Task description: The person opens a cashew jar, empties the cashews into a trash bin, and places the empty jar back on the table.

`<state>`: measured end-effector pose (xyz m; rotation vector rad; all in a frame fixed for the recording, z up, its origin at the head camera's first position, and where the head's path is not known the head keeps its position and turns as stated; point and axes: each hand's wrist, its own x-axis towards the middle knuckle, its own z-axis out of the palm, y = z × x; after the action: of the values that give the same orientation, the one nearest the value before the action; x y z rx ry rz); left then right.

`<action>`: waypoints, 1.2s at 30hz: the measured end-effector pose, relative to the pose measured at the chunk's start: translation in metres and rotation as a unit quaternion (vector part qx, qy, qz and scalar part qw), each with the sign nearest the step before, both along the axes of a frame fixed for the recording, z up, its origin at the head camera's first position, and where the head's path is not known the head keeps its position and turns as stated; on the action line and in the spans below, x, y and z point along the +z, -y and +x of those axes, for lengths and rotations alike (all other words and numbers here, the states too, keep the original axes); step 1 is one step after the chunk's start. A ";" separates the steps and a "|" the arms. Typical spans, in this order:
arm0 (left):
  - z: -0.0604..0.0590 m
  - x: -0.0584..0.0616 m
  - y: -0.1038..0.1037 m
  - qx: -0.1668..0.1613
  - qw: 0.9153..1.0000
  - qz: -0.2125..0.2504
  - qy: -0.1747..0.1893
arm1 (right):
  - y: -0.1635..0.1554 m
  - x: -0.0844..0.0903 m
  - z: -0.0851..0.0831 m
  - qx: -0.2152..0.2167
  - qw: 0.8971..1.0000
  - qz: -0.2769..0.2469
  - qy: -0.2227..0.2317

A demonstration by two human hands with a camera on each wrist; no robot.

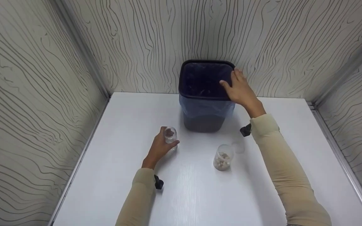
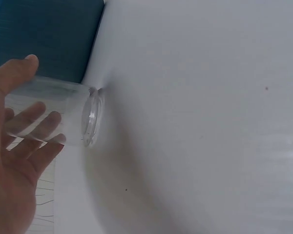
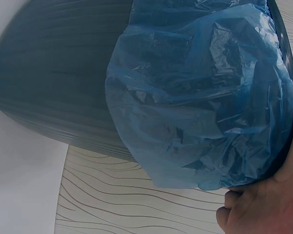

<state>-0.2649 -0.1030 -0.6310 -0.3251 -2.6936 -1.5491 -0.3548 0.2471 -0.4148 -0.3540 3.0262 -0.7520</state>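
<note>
On the left side of the table, my left hand (image 1: 161, 145) grips a clear jar (image 1: 170, 139), thumb on one side and fingers round the other. The jar stands upright in the head view; its base (image 2: 91, 119) is at or very near the tabletop. My right hand (image 1: 240, 90) holds the right rim of a dark trash bin (image 1: 203, 124), thumb over the opening and fingers outside. A blue plastic liner (image 3: 200, 97) folds down over the bin's outside. Some right fingertips (image 3: 229, 209) show curled below the rim.
A clear cup (image 1: 223, 158) with several small whitish pieces stands right of the table's middle. Beside it shows a faint, round, clear shape (image 1: 238, 147), possibly a lid or a shadow. The white table (image 1: 187, 201) meets patterned walls (image 1: 143, 47) at the back and sides.
</note>
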 end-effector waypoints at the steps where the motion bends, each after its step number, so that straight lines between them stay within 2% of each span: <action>1: 0.000 -0.001 0.000 0.000 1.000 0.002 0.002 | 0.000 0.000 0.000 0.000 1.000 -0.001 -0.001; 17: 0.002 -0.006 0.000 -0.006 0.999 0.029 0.022 | 0.001 -0.001 0.001 -0.006 1.000 -0.004 0.002; 36: 0.004 -0.008 0.000 -0.003 0.998 0.023 0.052 | 0.001 0.001 0.001 -0.008 1.000 -0.004 0.004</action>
<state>-0.2607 -0.1029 -0.6393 -0.2607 -2.7297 -1.6722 -0.3541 0.2458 -0.4138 -0.3270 3.0232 -0.7640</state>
